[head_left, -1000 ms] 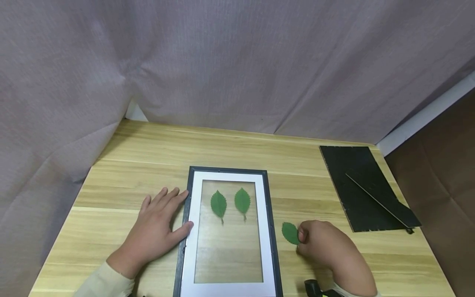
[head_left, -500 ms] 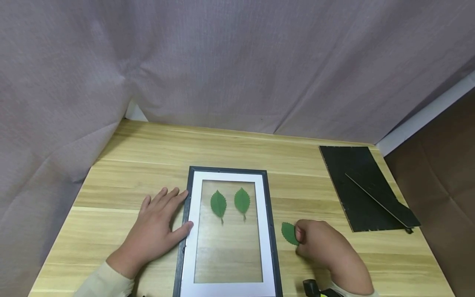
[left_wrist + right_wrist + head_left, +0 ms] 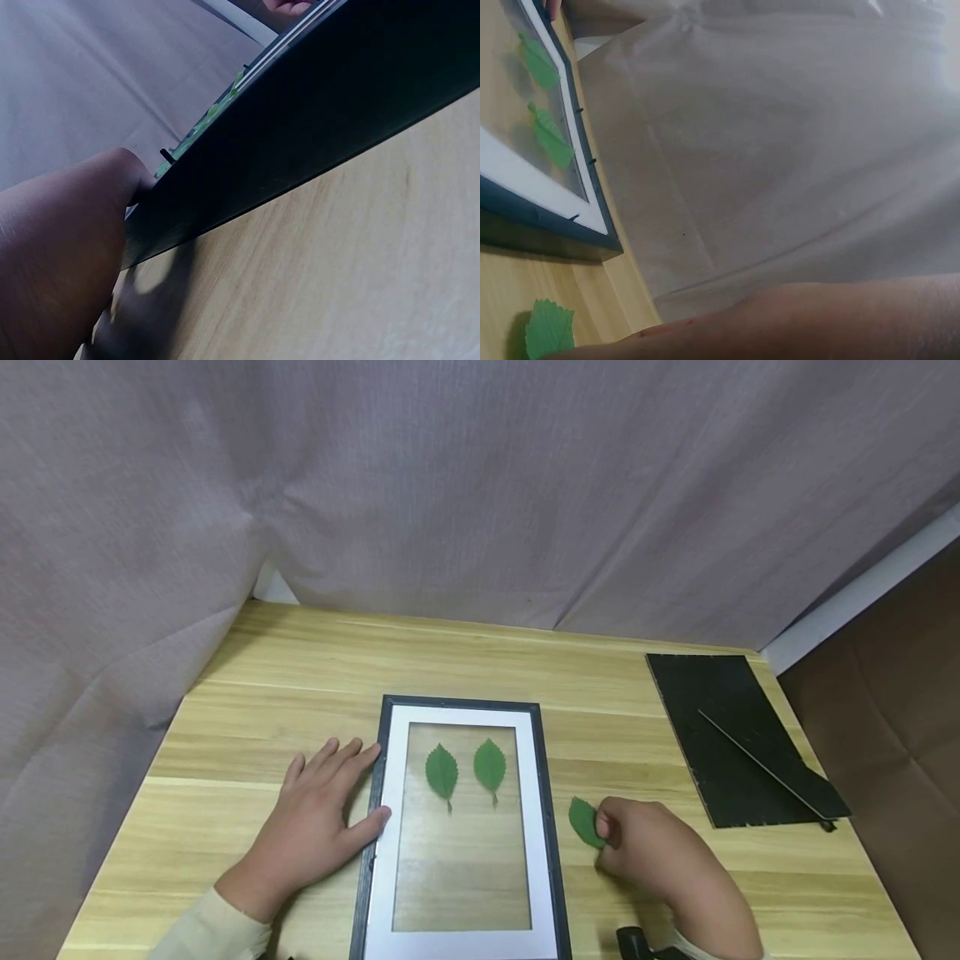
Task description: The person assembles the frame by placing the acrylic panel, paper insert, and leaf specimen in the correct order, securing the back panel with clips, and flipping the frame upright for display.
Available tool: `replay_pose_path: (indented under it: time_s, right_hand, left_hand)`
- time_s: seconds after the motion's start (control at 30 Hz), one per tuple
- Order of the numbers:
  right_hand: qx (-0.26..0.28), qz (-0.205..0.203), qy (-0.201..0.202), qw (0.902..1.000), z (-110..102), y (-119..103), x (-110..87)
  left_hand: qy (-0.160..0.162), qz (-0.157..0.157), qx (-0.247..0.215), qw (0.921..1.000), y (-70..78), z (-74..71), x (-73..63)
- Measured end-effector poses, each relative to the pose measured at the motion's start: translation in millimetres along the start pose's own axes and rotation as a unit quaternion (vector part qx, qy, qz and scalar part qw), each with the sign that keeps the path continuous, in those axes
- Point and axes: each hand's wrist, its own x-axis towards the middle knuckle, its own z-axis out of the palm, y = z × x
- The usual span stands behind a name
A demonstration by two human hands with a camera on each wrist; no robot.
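Observation:
A black picture frame point(image 3: 545, 793) with a white mat and a clear pane lies on the wooden table. Two green leaves, a left leaf point(image 3: 442, 772) and a right leaf point(image 3: 490, 766), sit side by side on the upper part of the pane. My left hand point(image 3: 318, 822) rests spread at the frame's left side, with its thumb and a finger touching the edge. To the right of the frame, my right hand point(image 3: 648, 852) pinches a third green leaf point(image 3: 583, 822); its lower end is hidden by the fingers. In the right wrist view that leaf point(image 3: 549, 328) appears beside the frame.
A black backing board point(image 3: 723, 735) lies at the far right of the table point(image 3: 315, 652), with a thin rod-like edge and a dark flap on it. Grey cloth point(image 3: 450, 485) hangs behind the table. A black object point(image 3: 633, 942) is by the right wrist.
The leaf in my right hand has tilted and risen slightly, its tip now pointing further up and away. My left hand, the frame and the two leaves on the pane stay put.

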Motion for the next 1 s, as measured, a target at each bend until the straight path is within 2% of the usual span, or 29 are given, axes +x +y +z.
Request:
replay_pose_path:
  time_s: [0.3, 0.6, 0.77, 1.0]
  right_hand:
    - [0.002, -0.016, 0.013, 0.9998, -5.7, -23.4, -9.0]
    - [-0.026, -0.066, 0.037, 0.9968, -0.4, -58.2, -11.5]
    - [-0.049, -0.086, 0.032, 0.9946, 7.4, -78.8, -11.6]
    - [-0.068, -0.142, 0.046, 0.9865, 18.5, -94.4, -9.5]
  left_hand:
    - [0.001, 0.003, 0.002, 1.0, 0.8, -1.7, 1.3]
    - [0.0, 0.001, 0.003, 1.0, -0.3, -0.8, 1.4]
    - [-0.002, 0.001, 0.004, 1.0, -0.4, -0.8, 1.5]
    - [-0.005, 0.0, 0.003, 1.0, -0.8, -0.4, 1.5]
